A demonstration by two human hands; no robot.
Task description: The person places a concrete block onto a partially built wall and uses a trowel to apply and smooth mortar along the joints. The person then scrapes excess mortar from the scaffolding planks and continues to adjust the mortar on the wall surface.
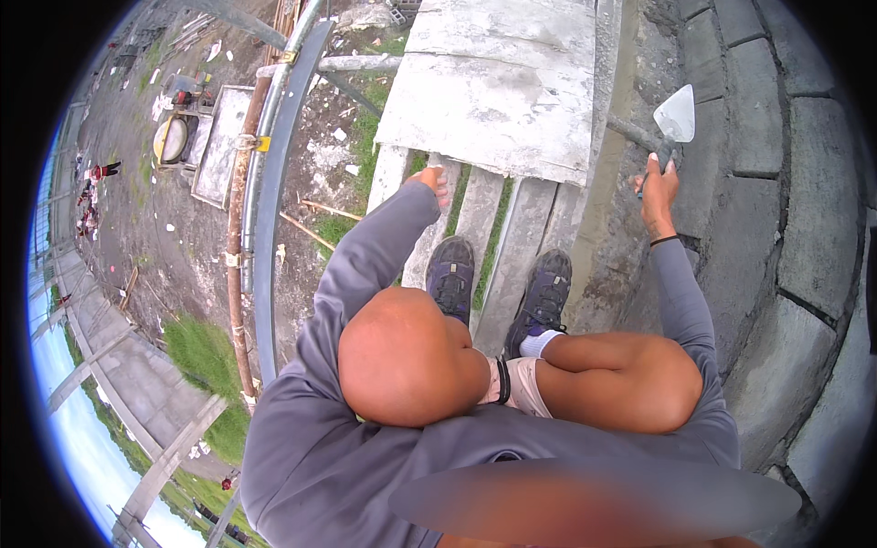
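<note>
My right hand (658, 194) is closed round the handle of a trowel (675, 115) with a pale, rounded triangular blade. The blade is held close to the grey block wall (744, 219). A grey metal pipe (633, 133) ends just beside the blade and my fingers. My left hand (433, 184) hangs over the planks (478, 208) with its fingers loosely stretched and nothing seen in them. Just beyond it lies the front edge of a whitish, cement-stained board (498, 91).
I squat on the planks with both shoes (539, 292) on them. Scaffold tubes (247, 183) and a flat grey rail (281, 173) run along the left. Below lie muddy ground, a mixer-like machine (172, 139), a shallow tray (222, 146) and distant people (89, 196).
</note>
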